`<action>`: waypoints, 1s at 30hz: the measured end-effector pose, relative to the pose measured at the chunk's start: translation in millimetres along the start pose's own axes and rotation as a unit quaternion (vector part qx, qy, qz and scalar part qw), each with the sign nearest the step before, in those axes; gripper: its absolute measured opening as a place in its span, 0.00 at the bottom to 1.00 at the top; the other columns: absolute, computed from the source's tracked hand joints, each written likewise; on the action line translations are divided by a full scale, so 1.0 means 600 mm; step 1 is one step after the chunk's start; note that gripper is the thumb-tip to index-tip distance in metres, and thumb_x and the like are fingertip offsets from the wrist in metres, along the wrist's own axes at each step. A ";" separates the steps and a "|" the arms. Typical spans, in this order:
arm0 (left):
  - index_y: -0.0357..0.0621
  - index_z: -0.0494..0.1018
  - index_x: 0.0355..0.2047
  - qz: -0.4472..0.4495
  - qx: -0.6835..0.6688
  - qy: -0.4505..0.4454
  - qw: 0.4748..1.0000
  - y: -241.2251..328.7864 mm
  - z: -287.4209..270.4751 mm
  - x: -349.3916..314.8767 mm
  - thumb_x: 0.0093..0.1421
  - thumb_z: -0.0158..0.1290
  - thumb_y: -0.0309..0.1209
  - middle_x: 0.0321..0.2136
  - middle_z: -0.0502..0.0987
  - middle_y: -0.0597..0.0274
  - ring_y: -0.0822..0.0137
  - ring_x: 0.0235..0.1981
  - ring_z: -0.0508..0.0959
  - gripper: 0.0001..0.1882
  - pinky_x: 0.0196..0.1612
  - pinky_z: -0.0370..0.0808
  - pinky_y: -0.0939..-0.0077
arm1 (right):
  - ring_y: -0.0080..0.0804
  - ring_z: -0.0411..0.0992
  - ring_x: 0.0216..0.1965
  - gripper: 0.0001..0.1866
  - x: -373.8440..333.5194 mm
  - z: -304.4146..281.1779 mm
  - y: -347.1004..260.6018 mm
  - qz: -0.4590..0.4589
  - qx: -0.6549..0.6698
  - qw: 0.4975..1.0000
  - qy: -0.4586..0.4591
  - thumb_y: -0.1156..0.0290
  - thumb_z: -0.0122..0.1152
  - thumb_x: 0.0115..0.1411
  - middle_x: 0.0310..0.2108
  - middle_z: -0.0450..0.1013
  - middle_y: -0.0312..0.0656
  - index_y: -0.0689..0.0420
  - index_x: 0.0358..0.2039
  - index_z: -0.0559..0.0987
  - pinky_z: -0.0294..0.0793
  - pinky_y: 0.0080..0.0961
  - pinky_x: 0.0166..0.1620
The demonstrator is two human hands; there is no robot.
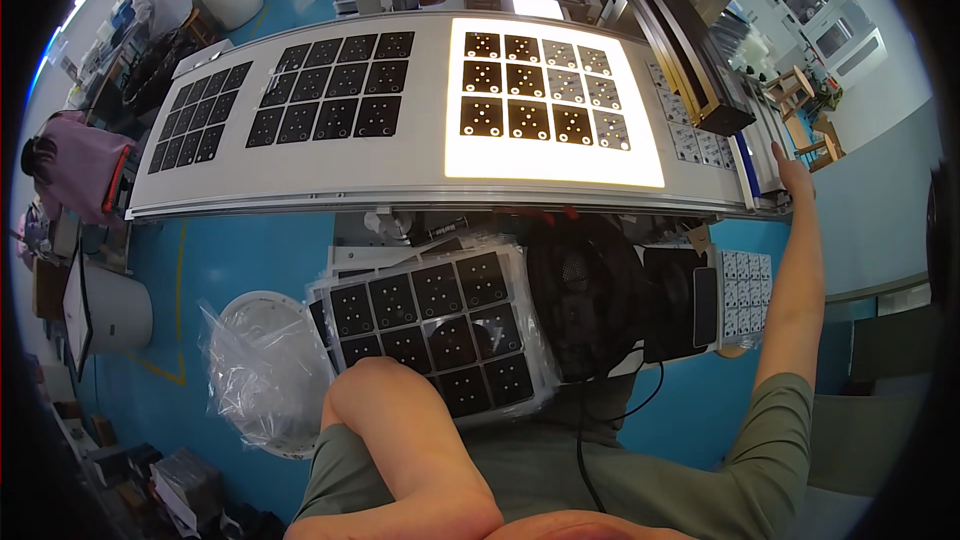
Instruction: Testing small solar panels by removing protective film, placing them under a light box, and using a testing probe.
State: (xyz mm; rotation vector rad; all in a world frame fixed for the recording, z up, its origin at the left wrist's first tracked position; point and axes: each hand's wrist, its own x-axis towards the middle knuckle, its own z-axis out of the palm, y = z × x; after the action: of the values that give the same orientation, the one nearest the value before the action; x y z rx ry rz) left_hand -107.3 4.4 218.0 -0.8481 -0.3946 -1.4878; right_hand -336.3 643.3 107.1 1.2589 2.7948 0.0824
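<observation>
My right hand is at the right end of a long white conveyor, against its end frame. One finger shows stretched out along the edge; the others are hidden. Close by on the belt lie pale printed sheets, partly under a dark gantry beam. Left of them, a sheet of black square cards with white dots sits on a brightly lit panel. My left arm is bent, its elbow over a plastic-wrapped stack of black card sheets. The left hand does not show.
Two more black card sheets lie farther left on the belt. Below the conveyor are a black fan, a phone, a pale card stack and a bin with clear plastic. Other people sit at left.
</observation>
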 end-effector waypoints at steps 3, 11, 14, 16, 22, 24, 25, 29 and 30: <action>0.41 0.64 0.29 0.005 -0.007 0.006 1.000 -0.001 0.001 0.000 0.52 0.52 0.15 0.31 0.64 0.70 0.74 0.32 0.70 0.10 0.29 0.71 0.80 | 0.57 0.69 0.61 0.61 0.004 0.000 0.004 -0.002 -0.001 1.000 -0.012 0.17 0.34 0.57 0.61 0.70 0.60 0.68 0.63 0.71 0.67 0.53 0.61; 0.42 0.64 0.29 0.018 -0.009 0.015 1.000 -0.004 0.002 -0.002 0.52 0.52 0.15 0.31 0.65 0.70 0.74 0.32 0.69 0.10 0.30 0.71 0.80 | 0.51 0.78 0.44 0.56 0.018 0.022 0.012 -0.012 -0.011 0.997 0.074 0.19 0.35 0.59 0.45 0.79 0.56 0.67 0.44 0.83 0.74 0.50 0.46; 0.42 0.64 0.29 0.014 -0.004 0.014 1.000 -0.003 0.002 -0.002 0.53 0.52 0.15 0.31 0.65 0.70 0.74 0.32 0.69 0.10 0.30 0.71 0.80 | 0.51 0.78 0.42 0.55 0.022 0.028 0.022 -0.012 -0.009 0.994 0.107 0.19 0.36 0.59 0.43 0.80 0.55 0.67 0.42 0.83 0.74 0.50 0.45; 0.42 0.64 0.29 0.017 -0.004 0.009 1.000 -0.006 0.002 -0.002 0.53 0.52 0.15 0.31 0.65 0.70 0.74 0.32 0.69 0.10 0.29 0.71 0.81 | 0.53 0.72 0.54 0.57 0.005 0.007 0.002 -0.009 -0.008 0.999 0.041 0.18 0.35 0.58 0.54 0.73 0.57 0.68 0.54 0.75 0.70 0.51 0.54; 0.42 0.64 0.29 0.013 -0.015 0.010 1.000 -0.005 0.001 -0.001 0.53 0.52 0.15 0.31 0.65 0.70 0.75 0.32 0.69 0.10 0.29 0.71 0.81 | 0.55 0.63 0.67 0.63 -0.024 -0.012 -0.017 0.015 0.001 0.999 -0.029 0.17 0.34 0.56 0.66 0.65 0.58 0.67 0.68 0.64 0.63 0.52 0.66; 0.42 0.64 0.29 0.012 -0.015 0.012 1.000 -0.005 0.001 -0.001 0.52 0.52 0.15 0.31 0.65 0.70 0.75 0.32 0.69 0.10 0.29 0.71 0.81 | 0.55 0.63 0.67 0.63 -0.022 -0.006 -0.011 0.025 0.003 0.999 -0.030 0.16 0.34 0.56 0.66 0.64 0.58 0.67 0.68 0.64 0.63 0.52 0.66; 0.42 0.64 0.29 0.012 -0.015 0.012 1.000 -0.005 0.001 -0.001 0.52 0.52 0.15 0.31 0.65 0.70 0.75 0.32 0.69 0.10 0.29 0.71 0.81 | 0.51 0.71 0.54 0.57 -0.014 0.008 -0.005 0.015 -0.008 0.999 0.037 0.18 0.35 0.58 0.54 0.72 0.56 0.66 0.56 0.74 0.69 0.49 0.55; 0.42 0.64 0.29 0.013 -0.013 0.013 1.000 -0.006 0.002 -0.001 0.52 0.52 0.15 0.31 0.64 0.70 0.75 0.32 0.69 0.10 0.29 0.71 0.81 | 0.47 0.79 0.40 0.55 -0.004 0.021 0.003 -0.007 -0.018 0.991 0.129 0.20 0.36 0.59 0.41 0.80 0.53 0.66 0.44 0.83 0.74 0.46 0.44; 0.42 0.64 0.29 0.013 -0.011 0.012 1.000 -0.006 0.002 -0.002 0.52 0.52 0.15 0.31 0.64 0.70 0.75 0.32 0.69 0.10 0.29 0.71 0.81 | 0.47 0.79 0.40 0.55 -0.007 0.013 -0.002 -0.009 -0.018 0.992 0.128 0.20 0.36 0.59 0.41 0.80 0.53 0.66 0.44 0.83 0.74 0.46 0.44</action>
State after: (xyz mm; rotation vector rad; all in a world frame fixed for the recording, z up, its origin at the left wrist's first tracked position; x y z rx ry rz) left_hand -110.6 6.3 219.0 -0.8488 -0.3478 -1.4793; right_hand -333.8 639.8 99.6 1.3007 3.0008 0.3131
